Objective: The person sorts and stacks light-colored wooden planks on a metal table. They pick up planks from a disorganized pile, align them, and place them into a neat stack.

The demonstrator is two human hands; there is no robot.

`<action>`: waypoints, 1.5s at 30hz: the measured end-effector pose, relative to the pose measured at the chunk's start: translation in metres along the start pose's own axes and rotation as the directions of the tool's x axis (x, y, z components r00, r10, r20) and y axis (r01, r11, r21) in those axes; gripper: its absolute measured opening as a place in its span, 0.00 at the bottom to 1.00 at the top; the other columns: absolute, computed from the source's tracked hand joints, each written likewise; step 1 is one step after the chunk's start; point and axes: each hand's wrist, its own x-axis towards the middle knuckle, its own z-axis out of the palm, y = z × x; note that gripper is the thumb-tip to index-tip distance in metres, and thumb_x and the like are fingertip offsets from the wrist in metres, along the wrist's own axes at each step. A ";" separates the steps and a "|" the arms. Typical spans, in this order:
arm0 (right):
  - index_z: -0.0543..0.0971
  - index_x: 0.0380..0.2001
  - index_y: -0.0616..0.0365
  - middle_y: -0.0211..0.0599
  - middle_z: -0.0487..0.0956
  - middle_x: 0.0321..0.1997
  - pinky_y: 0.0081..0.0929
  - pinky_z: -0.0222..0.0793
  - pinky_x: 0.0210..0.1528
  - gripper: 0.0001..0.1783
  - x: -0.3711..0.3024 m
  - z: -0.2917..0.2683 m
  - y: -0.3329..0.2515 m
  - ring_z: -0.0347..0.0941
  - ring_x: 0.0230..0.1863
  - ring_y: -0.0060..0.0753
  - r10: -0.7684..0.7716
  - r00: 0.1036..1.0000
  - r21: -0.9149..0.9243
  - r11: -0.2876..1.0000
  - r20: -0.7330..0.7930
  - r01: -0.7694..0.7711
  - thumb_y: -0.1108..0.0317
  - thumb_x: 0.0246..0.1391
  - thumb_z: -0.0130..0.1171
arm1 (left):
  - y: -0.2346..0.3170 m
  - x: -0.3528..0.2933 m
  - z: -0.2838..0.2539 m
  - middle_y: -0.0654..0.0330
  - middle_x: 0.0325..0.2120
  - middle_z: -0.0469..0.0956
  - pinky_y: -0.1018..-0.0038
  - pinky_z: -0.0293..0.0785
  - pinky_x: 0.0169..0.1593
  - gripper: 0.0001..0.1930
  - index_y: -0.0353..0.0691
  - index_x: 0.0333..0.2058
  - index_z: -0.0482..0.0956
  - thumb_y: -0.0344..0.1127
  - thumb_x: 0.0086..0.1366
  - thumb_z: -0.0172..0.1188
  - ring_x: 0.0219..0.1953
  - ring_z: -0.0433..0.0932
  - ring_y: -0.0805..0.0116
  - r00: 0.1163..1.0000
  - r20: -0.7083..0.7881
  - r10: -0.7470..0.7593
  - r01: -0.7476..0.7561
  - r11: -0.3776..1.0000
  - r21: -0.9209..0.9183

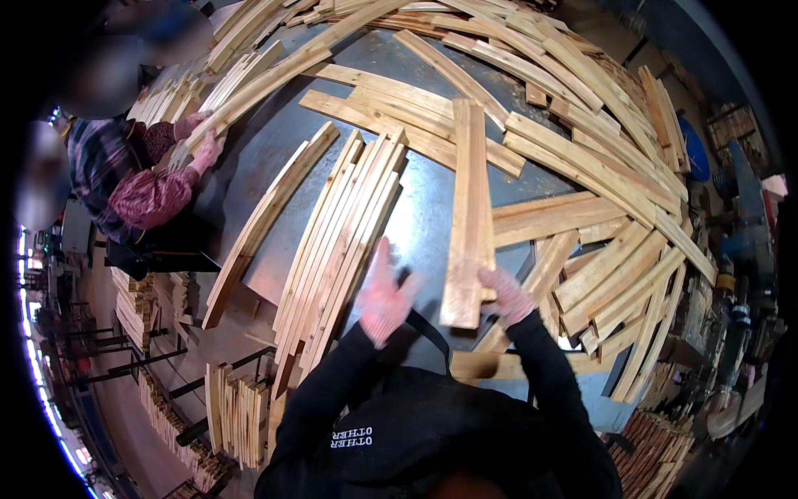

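My left hand (386, 295), in a pale pinkish glove, is open with its fingers apart. It is above the metal table (274, 179), just right of a row of long narrow boards (337, 249) lying side by side. My right hand (509, 299), gloved alike, grips the right edge of a wide wooden board (470, 224) close to its near end. That board points away from me, with its far end over other planks (391, 116) lying crosswise. Part of my right fingers is hidden by the board.
Loose planks (607, 266) lie crisscrossed at the right, with more heaped along the far edge. At the left, a co-worker in a plaid shirt (108, 170) holds a long board (258, 87) in gloved hands. Stacked wood (237, 416) stands on racks at lower left.
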 end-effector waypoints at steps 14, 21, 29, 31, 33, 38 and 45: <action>0.61 0.67 0.67 0.56 0.81 0.45 0.41 0.75 0.51 0.45 0.053 0.002 -0.126 0.80 0.46 0.53 0.641 0.512 -0.417 0.764 0.571 -0.492 0.41 0.61 0.54 | -0.043 -0.004 0.083 0.44 0.45 0.82 0.62 0.76 0.52 0.33 0.33 0.57 0.71 0.55 0.65 0.62 0.47 0.82 0.51 0.835 0.389 -0.388 0.404 0.914 0.043; 0.55 0.74 0.56 0.51 0.66 0.72 0.54 0.45 0.76 0.66 0.092 -0.286 0.107 0.56 0.75 0.52 0.430 0.774 -0.858 -0.004 -0.466 -0.514 0.39 0.35 0.71 | -0.021 -0.015 0.054 0.45 0.42 0.83 0.61 0.79 0.46 0.29 0.39 0.58 0.71 0.42 0.60 0.68 0.42 0.84 0.50 0.926 0.192 -0.325 0.306 0.944 0.122; 0.62 0.70 0.56 0.55 0.77 0.60 0.40 0.69 0.62 0.55 0.080 -0.321 0.125 0.75 0.60 0.52 0.807 0.562 -0.898 0.097 -0.181 -0.429 0.43 0.43 0.71 | -0.098 -0.075 -0.048 0.47 0.48 0.76 0.56 0.76 0.42 0.41 0.42 0.67 0.62 0.41 0.56 0.70 0.45 0.78 0.46 0.984 0.015 0.178 -0.066 0.285 0.956; 0.67 0.67 0.56 0.56 0.78 0.57 0.39 0.70 0.61 0.49 0.081 -0.320 0.101 0.76 0.57 0.53 0.834 0.538 -0.804 0.233 -0.124 -0.547 0.43 0.46 0.69 | -0.094 -0.070 -0.048 0.40 0.62 0.64 0.45 0.64 0.62 0.45 0.40 0.67 0.60 0.48 0.54 0.70 0.61 0.66 0.38 0.995 -0.075 0.068 0.046 0.357 0.933; 0.73 0.63 0.57 0.57 0.80 0.54 0.39 0.71 0.59 0.42 0.080 -0.320 0.073 0.77 0.55 0.55 0.835 0.550 -0.511 0.469 -0.008 -0.720 0.44 0.49 0.67 | -0.108 -0.071 -0.041 0.39 0.64 0.62 0.42 0.57 0.67 0.47 0.39 0.69 0.58 0.50 0.55 0.70 0.66 0.60 0.37 0.972 -0.108 0.210 0.056 0.237 0.970; 0.81 0.48 0.61 0.33 0.84 0.43 0.26 0.79 0.43 0.24 0.039 -0.216 0.035 0.81 0.39 0.23 0.775 0.560 0.661 0.259 0.292 -0.704 0.50 0.64 0.59 | 0.020 -0.011 0.039 0.43 0.55 0.74 0.61 0.74 0.56 0.38 0.32 0.67 0.61 0.46 0.66 0.65 0.53 0.77 0.51 0.978 0.089 -0.189 0.190 0.982 0.000; 0.58 0.70 0.68 0.55 0.79 0.56 0.35 0.71 0.62 0.42 0.010 -0.042 0.046 0.75 0.61 0.49 0.588 0.785 0.036 0.804 -0.194 -0.594 0.42 0.69 0.44 | -0.002 0.010 0.126 0.43 0.49 0.79 0.64 0.74 0.57 0.26 0.32 0.58 0.75 0.44 0.67 0.62 0.54 0.78 0.47 0.727 0.559 -0.400 0.547 0.828 -0.119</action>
